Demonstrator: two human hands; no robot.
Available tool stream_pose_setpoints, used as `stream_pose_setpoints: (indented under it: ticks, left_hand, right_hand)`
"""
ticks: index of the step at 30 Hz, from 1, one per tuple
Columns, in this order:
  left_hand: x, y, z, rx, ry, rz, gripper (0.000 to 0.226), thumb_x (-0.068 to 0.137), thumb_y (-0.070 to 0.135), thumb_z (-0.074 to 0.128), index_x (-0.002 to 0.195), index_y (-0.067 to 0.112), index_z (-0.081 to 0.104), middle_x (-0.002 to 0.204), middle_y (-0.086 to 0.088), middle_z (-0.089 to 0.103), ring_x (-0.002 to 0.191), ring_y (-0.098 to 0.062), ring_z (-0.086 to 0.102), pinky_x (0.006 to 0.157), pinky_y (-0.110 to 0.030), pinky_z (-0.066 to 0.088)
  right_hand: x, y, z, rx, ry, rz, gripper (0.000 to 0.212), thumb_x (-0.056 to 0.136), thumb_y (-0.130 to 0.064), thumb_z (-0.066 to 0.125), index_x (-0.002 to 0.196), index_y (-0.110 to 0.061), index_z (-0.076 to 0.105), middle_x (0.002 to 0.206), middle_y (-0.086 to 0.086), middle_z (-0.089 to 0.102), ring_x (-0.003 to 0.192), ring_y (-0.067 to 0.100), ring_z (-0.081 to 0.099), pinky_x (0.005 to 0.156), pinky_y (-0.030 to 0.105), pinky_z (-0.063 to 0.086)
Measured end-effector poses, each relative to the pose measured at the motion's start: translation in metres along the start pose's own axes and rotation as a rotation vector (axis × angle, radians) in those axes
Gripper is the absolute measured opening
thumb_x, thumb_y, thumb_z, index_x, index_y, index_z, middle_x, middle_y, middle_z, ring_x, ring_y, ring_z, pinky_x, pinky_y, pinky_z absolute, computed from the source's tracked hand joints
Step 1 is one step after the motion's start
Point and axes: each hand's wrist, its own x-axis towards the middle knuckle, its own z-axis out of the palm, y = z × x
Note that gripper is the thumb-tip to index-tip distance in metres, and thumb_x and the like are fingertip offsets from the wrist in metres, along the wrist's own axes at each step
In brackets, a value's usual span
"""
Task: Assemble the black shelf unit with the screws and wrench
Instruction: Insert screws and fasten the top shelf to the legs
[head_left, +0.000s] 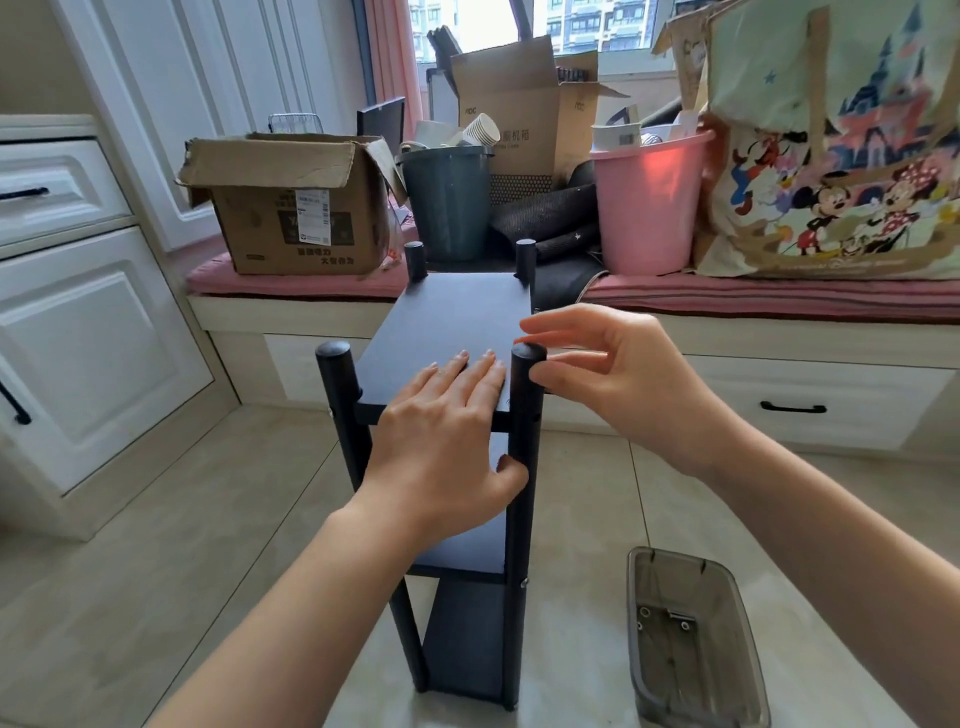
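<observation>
Shelf unit: the black shelf unit (452, 332) stands upright on the tiled floor (182, 545), in front of the window bench (291, 312); three boards are visible between four round posts.
Left hand: the left hand (441, 441) lies palm-down on the near end of the top board (457, 317); fingers (485, 374) straight and flat on the surface, thumb touching the near right post (522, 467) below the board.
Right hand: the right hand (618, 374) is at the top of the near right post; thumb tip touching the post cap, remaining fingers spread wide and loosely curved above it, holding nothing.
Tray: a grey translucent plastic tray (696, 639) sits on the floor, right of the unit and apart from it; small metal parts lie in its far end, too small to identify.
Bench contents: a cardboard box (291, 208), a dark bucket (449, 202), a pink bucket (644, 208) and a cartoon-print bag (841, 140).
</observation>
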Motion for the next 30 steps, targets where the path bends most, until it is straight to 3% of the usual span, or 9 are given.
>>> stream_pose_setpoints:
  ticks: [4,8,13,16,24,30]
  left_hand:
    - [0.0,0.003,0.003,0.036,0.018,-0.026,0.097,0.08,0.083,0.04,0.152,0.018,0.041,0.156,0.001,0.042,0.147,-0.019,0.034,0.122,-0.038,0.021]
    - [0.0,0.005,0.007,0.068,0.101,-0.026,0.085,0.081,0.07,0.063,0.141,0.011,0.055,0.143,-0.006,0.057,0.137,-0.026,0.05,0.114,-0.045,0.036]
    - [0.002,0.009,0.008,0.08,0.098,-0.05,0.082,0.082,0.07,0.058,0.141,0.014,0.057,0.143,-0.004,0.057,0.136,-0.026,0.051,0.113,-0.045,0.037]
    - [0.005,0.015,0.01,0.089,0.095,-0.067,0.081,0.08,0.069,0.064,0.141,0.015,0.057,0.144,-0.003,0.057,0.137,-0.025,0.05,0.113,-0.043,0.036]
    - [0.012,0.035,0.022,0.088,0.267,-0.07,0.07,0.074,0.062,0.063,0.123,0.013,0.069,0.126,-0.004,0.069,0.124,-0.028,0.061,0.102,-0.044,0.045]
    - [0.013,0.036,0.034,0.116,0.432,-0.011,0.057,0.077,0.058,0.065,0.112,0.013,0.072,0.117,-0.003,0.071,0.115,-0.026,0.064,0.096,-0.04,0.043]
  right_hand:
    - [0.002,0.005,-0.004,0.015,0.038,-0.004,0.027,0.08,0.002,0.076,0.106,-0.007,0.071,0.096,0.002,0.075,0.082,0.011,0.074,0.075,0.022,0.058]
    - [0.004,0.01,-0.003,0.005,0.037,-0.028,0.026,0.08,0.001,0.076,0.105,-0.007,0.071,0.095,0.003,0.075,0.081,0.01,0.074,0.076,0.024,0.059]
    - [0.0,0.025,-0.01,0.083,0.025,-0.04,0.021,0.086,-0.002,0.072,0.107,-0.004,0.07,0.095,0.006,0.075,0.087,0.014,0.074,0.079,0.029,0.06]
    - [-0.01,0.042,-0.024,0.065,0.022,-0.018,0.018,0.087,-0.008,0.072,0.104,-0.012,0.071,0.094,0.002,0.077,0.09,0.014,0.074,0.082,0.03,0.059]
    - [-0.072,0.175,-0.066,-0.149,-0.084,0.42,0.012,0.084,-0.013,0.076,0.096,-0.016,0.074,0.088,0.002,0.077,0.087,0.023,0.073,0.083,0.04,0.06]
    - [-0.124,0.285,-0.069,-0.429,-0.228,0.706,0.008,0.085,-0.022,0.075,0.087,-0.029,0.071,0.09,-0.009,0.073,0.089,0.009,0.069,0.087,0.032,0.055]
